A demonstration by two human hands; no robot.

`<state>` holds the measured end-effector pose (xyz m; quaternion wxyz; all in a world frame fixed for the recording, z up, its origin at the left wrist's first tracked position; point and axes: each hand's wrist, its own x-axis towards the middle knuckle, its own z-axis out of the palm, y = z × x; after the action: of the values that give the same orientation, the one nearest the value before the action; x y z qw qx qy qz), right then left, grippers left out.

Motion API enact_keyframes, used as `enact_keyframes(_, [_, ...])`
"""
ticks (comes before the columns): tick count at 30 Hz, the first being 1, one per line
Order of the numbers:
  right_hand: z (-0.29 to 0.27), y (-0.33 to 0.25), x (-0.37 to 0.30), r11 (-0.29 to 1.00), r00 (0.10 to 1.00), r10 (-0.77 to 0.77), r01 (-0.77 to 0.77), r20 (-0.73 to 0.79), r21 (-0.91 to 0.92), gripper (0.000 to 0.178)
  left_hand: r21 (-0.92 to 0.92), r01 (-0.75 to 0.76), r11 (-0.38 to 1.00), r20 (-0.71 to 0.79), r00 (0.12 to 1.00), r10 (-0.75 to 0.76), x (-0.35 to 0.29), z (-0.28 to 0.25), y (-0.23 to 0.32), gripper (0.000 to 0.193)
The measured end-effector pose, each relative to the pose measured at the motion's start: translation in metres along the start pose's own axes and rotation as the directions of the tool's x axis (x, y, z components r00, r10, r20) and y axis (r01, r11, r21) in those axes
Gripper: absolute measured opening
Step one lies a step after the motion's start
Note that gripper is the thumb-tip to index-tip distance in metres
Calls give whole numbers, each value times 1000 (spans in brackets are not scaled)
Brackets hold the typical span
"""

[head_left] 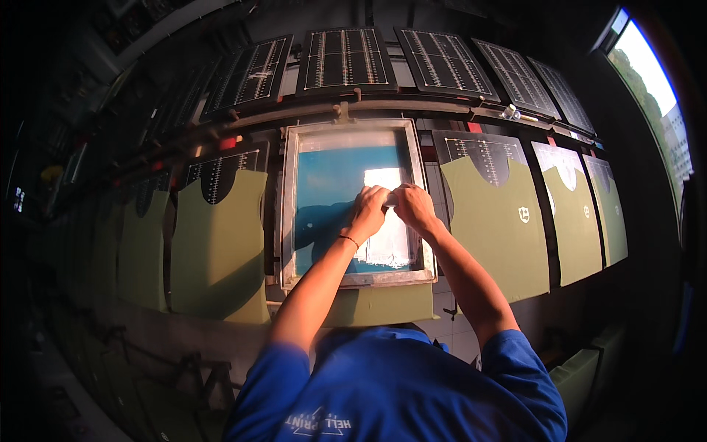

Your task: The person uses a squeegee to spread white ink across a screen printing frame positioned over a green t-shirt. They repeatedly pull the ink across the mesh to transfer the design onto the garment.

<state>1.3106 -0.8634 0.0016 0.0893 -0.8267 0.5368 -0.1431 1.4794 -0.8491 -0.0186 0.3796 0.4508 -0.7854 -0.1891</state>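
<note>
You stand in a screen-printing workshop: a metal-framed printing screen (331,173) with blue stencil lies before you, among rows of grid-marked black platens (347,61), several covered by olive-green shirt panels (497,232) with scooped necklines.

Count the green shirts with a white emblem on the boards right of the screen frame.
3: the near shirt beside the screen frame, the middle shirt, and the far-right shirt. More may be hidden in the dark beyond.

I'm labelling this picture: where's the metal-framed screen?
In the head view, the metal-framed screen is near the middle, beneath the left hand and right hand, with one green shirt to its left and another to its right.
</note>
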Motion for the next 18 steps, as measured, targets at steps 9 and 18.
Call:
enact_keyframes(9, [-12,-65,-153,993,998,-52,47,47,104,29,-10,85,996,9,996,-84,-151,2,91,40])
enact_keyframes(18, [19,-45,-120,992,996,53,-44,-74,121,27,2,59,998,-11,998,-59,-115,11,62,40])
